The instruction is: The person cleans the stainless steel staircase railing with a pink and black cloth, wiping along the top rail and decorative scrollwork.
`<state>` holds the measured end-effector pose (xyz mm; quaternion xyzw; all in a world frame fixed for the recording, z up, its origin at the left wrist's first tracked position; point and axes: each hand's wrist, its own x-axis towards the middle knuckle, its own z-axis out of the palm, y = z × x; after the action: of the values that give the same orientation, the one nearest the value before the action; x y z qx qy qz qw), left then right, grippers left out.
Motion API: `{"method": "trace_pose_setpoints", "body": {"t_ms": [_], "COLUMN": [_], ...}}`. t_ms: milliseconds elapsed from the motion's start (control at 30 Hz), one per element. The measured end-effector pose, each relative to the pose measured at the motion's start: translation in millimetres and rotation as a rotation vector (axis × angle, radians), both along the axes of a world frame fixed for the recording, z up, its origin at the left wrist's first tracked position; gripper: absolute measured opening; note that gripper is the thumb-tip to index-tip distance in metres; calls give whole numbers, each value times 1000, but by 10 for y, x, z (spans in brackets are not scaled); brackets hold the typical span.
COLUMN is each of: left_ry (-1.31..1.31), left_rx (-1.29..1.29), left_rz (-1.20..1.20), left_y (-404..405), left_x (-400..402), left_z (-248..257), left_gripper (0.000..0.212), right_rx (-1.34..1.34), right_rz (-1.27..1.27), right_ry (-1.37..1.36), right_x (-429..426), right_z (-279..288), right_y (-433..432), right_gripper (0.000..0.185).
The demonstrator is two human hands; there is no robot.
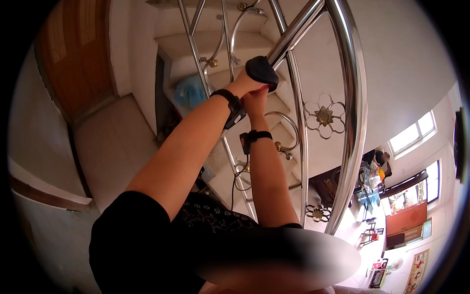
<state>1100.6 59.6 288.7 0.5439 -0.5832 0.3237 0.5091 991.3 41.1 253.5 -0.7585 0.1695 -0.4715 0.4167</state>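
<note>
Both arms reach forward to the upper middle of the head view, beside a polished metal stair railing (290, 29). My left hand (243, 82) holds a dark, rounded object (261, 72) with a red edge; its exact kind is unclear. Just below, my right hand (257, 101) grips the red part at its underside. The fingers of both hands are largely hidden. The object overlaps the sloping rail in the view; whether they touch cannot be told. Black straps with small devices sit on both wrists, and a cable hangs from the right one.
Pale stairs (213, 44) lie beyond the bars, with a blue plastic bag (190, 92) beside them. A thick curved handrail (354, 110) rises at the right. A wooden door (79, 55) stands at upper left. Far right, a person (376, 157) is near a glass table (369, 194).
</note>
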Motion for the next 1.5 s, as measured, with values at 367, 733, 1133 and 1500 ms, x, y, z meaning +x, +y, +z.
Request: {"method": "trace_pose_setpoints", "body": {"t_ms": [367, 733, 1133, 1500], "left_ry": [237, 91, -370, -66], "left_rx": [57, -276, -291, -200], "left_rz": [-218, -309, -8, -385], "left_y": [2, 970, 783, 679], "left_x": [-4, 131, 1621, 2165], "left_z": [-338, 574, 1838, 2591], "left_gripper": [27, 28, 25, 35], "right_rx": [7, -643, -387, -370], "right_rz": [8, -919, -580, -729], "right_ry": [-51, 18, 79, 17], "right_x": [49, 108, 1452, 2152], "right_z": [-259, 35, 1267, 1316], "right_y": [29, 737, 541, 362], "right_gripper": [84, 83, 61, 46]}}
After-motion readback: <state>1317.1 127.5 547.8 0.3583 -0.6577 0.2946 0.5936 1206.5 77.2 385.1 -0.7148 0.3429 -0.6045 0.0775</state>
